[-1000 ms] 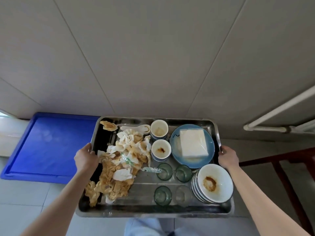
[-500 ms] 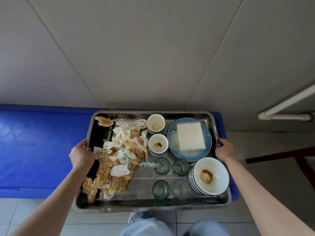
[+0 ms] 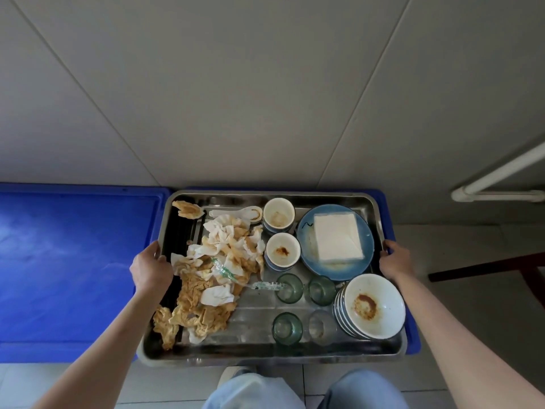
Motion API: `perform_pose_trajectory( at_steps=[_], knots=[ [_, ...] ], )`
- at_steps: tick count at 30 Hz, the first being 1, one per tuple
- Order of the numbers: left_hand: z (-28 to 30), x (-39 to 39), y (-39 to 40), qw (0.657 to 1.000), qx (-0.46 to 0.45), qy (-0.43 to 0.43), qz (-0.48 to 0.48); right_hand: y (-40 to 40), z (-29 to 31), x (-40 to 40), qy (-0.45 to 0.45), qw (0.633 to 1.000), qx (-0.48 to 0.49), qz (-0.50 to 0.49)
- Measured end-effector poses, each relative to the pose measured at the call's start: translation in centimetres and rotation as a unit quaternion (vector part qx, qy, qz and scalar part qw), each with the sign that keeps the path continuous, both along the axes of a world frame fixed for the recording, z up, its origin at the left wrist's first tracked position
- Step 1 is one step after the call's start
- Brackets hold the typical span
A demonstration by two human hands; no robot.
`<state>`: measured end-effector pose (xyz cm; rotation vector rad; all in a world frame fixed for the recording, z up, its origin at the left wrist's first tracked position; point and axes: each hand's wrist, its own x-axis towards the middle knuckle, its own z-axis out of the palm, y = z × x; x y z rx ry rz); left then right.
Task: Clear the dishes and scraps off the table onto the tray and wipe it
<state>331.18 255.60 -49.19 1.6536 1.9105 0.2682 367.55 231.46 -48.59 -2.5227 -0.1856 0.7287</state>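
Steel tray (image 3: 295, 354), rectangular with a rolled rim and shiny scuffed floor, held level over blue plastic lids (image 3: 73, 261) against a grey wall; whether its base touches the blue surface cannot be told. Left hand (image 3: 150, 268) curls over the left rim at mid-length; right hand (image 3: 393, 261) curls over the right rim opposite, fingers wrapped on the edge. Load looks heavy and lopsided. On the right, a stack of white bowls (image 3: 373, 307) with brown sauce residue, a blue plate (image 3: 306, 240) carrying a square pad of white napkins (image 3: 336, 239), and two small stained cups (image 3: 281, 250). In the middle, four small greenish glasses (image 3: 287, 327). On the left, light stuff only: crumpled, oil-stained tissues (image 3: 212, 278) and a white spoon (image 3: 236, 213). Judgement: ceramic and glass are brittle and will slide on smooth steel if the tray tips, so the opposed mid-rim hold suits it, with the right side bearing more weight. The bowl stack leans a little and sits near the right front corner; likely first to shift. Tissues are soft and could blow or spill off.
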Motion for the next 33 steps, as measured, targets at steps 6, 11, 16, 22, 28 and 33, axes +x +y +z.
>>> perform_pose_trajectory(
  at_steps=[6,11,16,22,28,33],
  knots=[
    [-0.4,0.2,-0.2,1.000,0.012,0.002,0.007,-0.1,-0.7,0.3,0.006,1.000,0.004,-0.002],
    [-0.3,0.0,0.0,1.000,-0.007,0.019,-0.005,-0.1,-0.9,0.5,0.020,1.000,-0.004,-0.003],
    [-0.1,-0.2,0.2,0.999,-0.013,0.024,-0.017,0.0,-0.8,0.5,0.021,1.000,-0.013,-0.011],
    [1.1,-0.1,0.0,0.998,-0.035,0.037,-0.032,0.2,0.1,0.7,0.065,0.998,-0.017,0.000],
    [5.3,0.1,-0.7,0.998,-0.049,0.015,-0.037,0.1,4.1,0.0,0.081,0.996,0.035,-0.021],
    [12.5,1.8,-1.1,0.997,-0.050,-0.029,-0.057,1.6,10.1,-1.8,0.098,0.992,0.083,0.001]
  ],
)
